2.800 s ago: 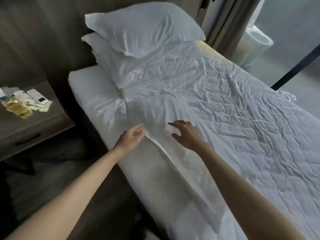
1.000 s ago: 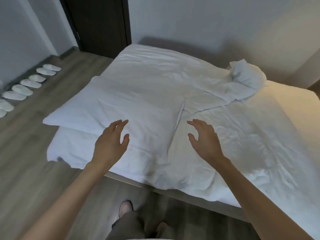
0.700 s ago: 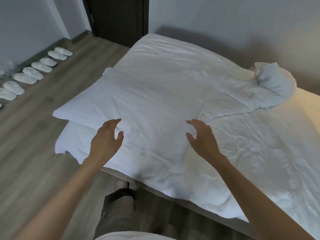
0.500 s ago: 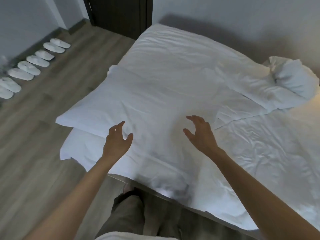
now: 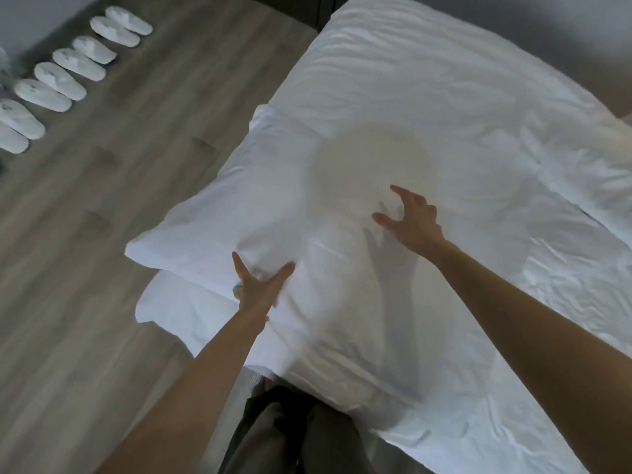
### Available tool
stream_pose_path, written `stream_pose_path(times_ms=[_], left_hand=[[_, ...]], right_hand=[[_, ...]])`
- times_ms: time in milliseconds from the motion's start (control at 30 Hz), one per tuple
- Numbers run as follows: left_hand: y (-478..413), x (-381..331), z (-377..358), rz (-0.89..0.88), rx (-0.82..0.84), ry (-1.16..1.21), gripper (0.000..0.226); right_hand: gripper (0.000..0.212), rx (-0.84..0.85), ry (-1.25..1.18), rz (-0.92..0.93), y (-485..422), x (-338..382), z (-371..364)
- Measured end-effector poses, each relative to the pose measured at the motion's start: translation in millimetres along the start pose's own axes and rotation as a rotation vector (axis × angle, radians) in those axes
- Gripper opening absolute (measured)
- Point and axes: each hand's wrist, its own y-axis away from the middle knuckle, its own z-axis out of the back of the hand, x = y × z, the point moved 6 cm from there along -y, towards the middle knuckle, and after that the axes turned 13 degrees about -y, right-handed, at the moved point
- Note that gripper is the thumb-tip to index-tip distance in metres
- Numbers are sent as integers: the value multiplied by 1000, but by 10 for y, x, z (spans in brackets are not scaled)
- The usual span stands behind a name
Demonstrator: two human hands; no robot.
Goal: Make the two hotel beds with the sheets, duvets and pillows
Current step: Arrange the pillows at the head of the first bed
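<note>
Hands now lower, nearer | left hand (image 5: 258, 285) splayed, touching top pillow (image 5: 273, 206) (stacked at bed (image 5: 427, 73) corner) | right hand (image 5: 410, 222) splayed, hovering, empty | step: likely fetching pillow | next: needs grip on both ends

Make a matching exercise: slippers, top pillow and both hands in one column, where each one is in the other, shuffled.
1 slippers
2 top pillow
3 left hand
4 right hand

A raised over the pillow, casting a shadow
B in a row on the wooden floor
C at the pillow's near edge
D on the bed corner

Pairs: 1-B, 2-D, 3-C, 4-A
</note>
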Motion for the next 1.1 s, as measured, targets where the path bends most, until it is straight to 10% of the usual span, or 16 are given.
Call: stream_pose_path(times_ms=[467,1100], left_hand=[[-679,220,-392,41,-194,-27,127],[47,-22,-126,-173,-12,132,119]], right_hand=[[137,167,213,-103,-1439,-315,-487],[74,-311,148,172,423,380,778]])
